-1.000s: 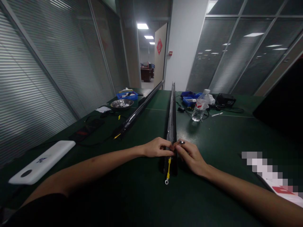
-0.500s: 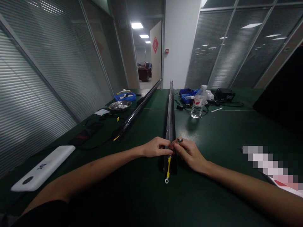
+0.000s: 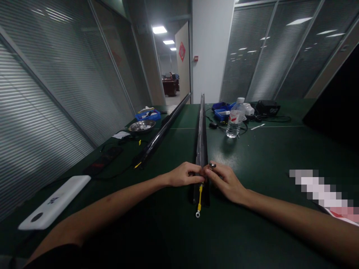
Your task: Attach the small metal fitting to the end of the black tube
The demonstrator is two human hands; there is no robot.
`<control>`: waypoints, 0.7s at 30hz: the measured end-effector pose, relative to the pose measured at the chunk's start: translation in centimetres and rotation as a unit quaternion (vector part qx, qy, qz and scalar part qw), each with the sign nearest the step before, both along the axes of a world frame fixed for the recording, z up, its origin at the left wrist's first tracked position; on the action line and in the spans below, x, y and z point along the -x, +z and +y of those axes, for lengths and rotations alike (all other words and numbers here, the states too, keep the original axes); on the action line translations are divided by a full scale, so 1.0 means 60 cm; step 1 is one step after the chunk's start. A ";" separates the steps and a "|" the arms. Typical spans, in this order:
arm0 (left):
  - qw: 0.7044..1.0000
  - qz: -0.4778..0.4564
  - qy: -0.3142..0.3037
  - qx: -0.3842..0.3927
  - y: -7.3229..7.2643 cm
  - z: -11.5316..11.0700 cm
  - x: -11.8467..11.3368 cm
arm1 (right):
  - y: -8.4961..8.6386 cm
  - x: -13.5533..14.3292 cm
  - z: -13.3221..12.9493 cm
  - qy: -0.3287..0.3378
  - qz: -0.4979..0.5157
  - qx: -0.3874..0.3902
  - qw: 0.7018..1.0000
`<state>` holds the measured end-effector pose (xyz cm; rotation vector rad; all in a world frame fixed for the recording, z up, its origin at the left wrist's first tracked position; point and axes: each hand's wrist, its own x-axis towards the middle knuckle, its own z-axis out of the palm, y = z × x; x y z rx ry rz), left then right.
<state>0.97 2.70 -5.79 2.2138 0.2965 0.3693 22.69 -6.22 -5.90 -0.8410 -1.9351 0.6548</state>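
Observation:
A long dark rail (image 3: 201, 138) runs away from me on the green table (image 3: 174, 149). At its near end my left hand (image 3: 187, 174) and my right hand (image 3: 224, 180) meet, fingertips pinched together over the channel. What lies between the fingers is too small to tell. A ring shows on my right hand. From under the fingertips a yellow wire (image 3: 200, 198) with a silver ring terminal (image 3: 198, 214) hangs toward me. A second dark rail (image 3: 157, 140) with a yellow wire end lies to the left.
A white power bank (image 3: 56, 201), dark phone (image 3: 105, 158), steel bowl (image 3: 142, 126) and blue tray (image 3: 148, 114) are on the left. At right stand a water bottle (image 3: 235, 119), blue bins (image 3: 222, 114), and a black box (image 3: 267, 107) with cables.
The view has shifted slightly. Both hands keep nearly the same pinch on the near end of the rail.

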 end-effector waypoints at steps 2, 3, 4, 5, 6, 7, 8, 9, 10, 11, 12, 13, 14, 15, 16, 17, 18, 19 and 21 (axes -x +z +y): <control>1.000 0.003 0.009 -0.003 0.001 -0.002 0.000 | 0.000 -0.001 -0.001 0.005 0.003 0.001 1.000; 1.000 0.004 0.011 -0.003 0.003 -0.003 0.000 | 0.000 -0.002 0.000 0.008 0.005 0.003 1.000; 1.000 0.004 0.012 -0.004 0.004 -0.004 -0.001 | -0.001 -0.002 0.000 0.011 0.007 0.006 1.000; 1.000 0.005 0.013 -0.004 0.005 -0.004 -0.001 | -0.002 -0.002 0.000 0.014 0.010 0.010 1.000; 1.000 0.007 0.014 -0.004 0.006 -0.005 -0.001 | -0.003 -0.002 0.001 0.017 0.013 0.015 1.000; 1.000 0.010 0.016 -0.003 0.007 -0.006 -0.001 | -0.003 -0.002 0.002 0.020 0.017 0.020 0.999; 1.000 0.012 0.018 -0.003 0.007 -0.006 -0.001 | -0.004 -0.002 0.002 0.022 0.020 0.023 0.999; 1.000 0.014 0.020 -0.003 0.008 -0.006 -0.001 | -0.004 -0.001 0.003 0.023 0.023 0.025 0.999; 1.000 0.014 0.021 -0.004 0.008 -0.006 -0.001 | -0.004 -0.001 0.003 0.023 0.024 0.026 0.999; 1.000 0.013 0.019 -0.005 0.008 -0.005 -0.001 | -0.003 0.000 0.003 0.021 0.024 0.024 0.999; 1.000 0.011 0.015 -0.007 0.007 -0.005 -0.001 | -0.002 0.000 0.003 0.019 0.023 0.023 0.999; 1.000 0.008 0.011 -0.007 0.007 -0.005 -0.001 | -0.001 0.001 0.002 0.016 0.020 0.018 0.999; 1.000 0.004 0.007 -0.007 0.007 -0.004 -0.001 | 0.000 0.001 0.002 0.012 0.017 0.014 1.000; 1.000 -0.001 0.001 -0.005 0.007 -0.004 -0.002 | 0.001 0.002 0.002 0.008 0.015 0.009 1.000; 1.000 -0.007 -0.004 -0.002 0.007 -0.004 -0.002 | 0.002 0.002 0.001 0.005 0.012 0.005 1.000; 1.000 -0.012 -0.008 0.002 0.008 -0.004 -0.002 | 0.003 0.003 0.001 0.000 0.010 0.002 1.000; 1.000 -0.016 -0.013 0.006 0.008 -0.004 -0.003 | 0.003 0.003 0.001 -0.003 0.009 0.000 1.000; 1.000 -0.019 -0.016 0.011 0.008 -0.005 -0.003 | 0.002 0.003 0.002 -0.006 0.009 0.000 1.000; 1.000 -0.017 -0.018 0.017 0.009 -0.005 -0.003 | 0.001 0.003 0.002 -0.011 0.009 0.002 1.000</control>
